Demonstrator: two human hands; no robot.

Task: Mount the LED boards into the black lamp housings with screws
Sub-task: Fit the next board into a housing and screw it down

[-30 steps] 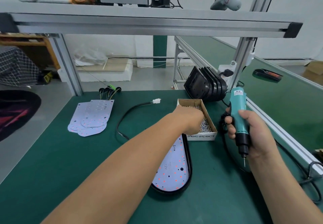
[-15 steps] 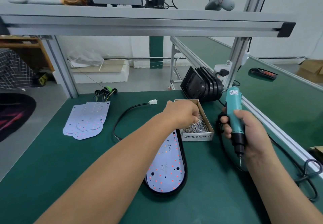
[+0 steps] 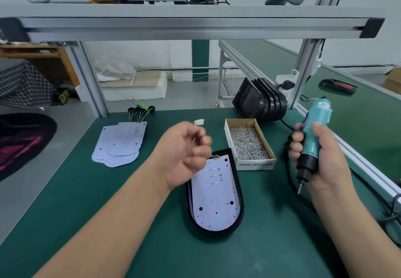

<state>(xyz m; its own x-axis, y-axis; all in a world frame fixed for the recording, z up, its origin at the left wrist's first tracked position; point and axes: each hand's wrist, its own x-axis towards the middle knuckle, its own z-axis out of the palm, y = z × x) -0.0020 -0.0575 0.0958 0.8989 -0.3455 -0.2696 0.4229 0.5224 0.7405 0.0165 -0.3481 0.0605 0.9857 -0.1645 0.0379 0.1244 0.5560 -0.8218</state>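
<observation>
A black lamp housing point(image 3: 240, 217) lies on the green mat with a white LED board point(image 3: 213, 199) seated inside it. My left hand point(image 3: 184, 156) hovers over the housing's far end, palm turned up, fingers curled; a thin screw shows at its fingertips, blurred. My right hand point(image 3: 319, 158) grips a teal electric screwdriver point(image 3: 312, 138), its bit pointing down right of the housing. A cardboard box of screws point(image 3: 248, 143) sits between both hands.
A pile of spare LED boards point(image 3: 121, 143) with wired plugs lies at the left. Stacked black housings point(image 3: 260, 101) stand behind the screw box. A white connector on a black cable point(image 3: 199, 122) lies behind my left hand. The screwdriver's cable trails along the aluminium rail point(image 3: 358, 158) at right.
My left hand has come out of the screw box and swung left and back over the housing, turning palm up. The screwdriver hand has barely shifted.
</observation>
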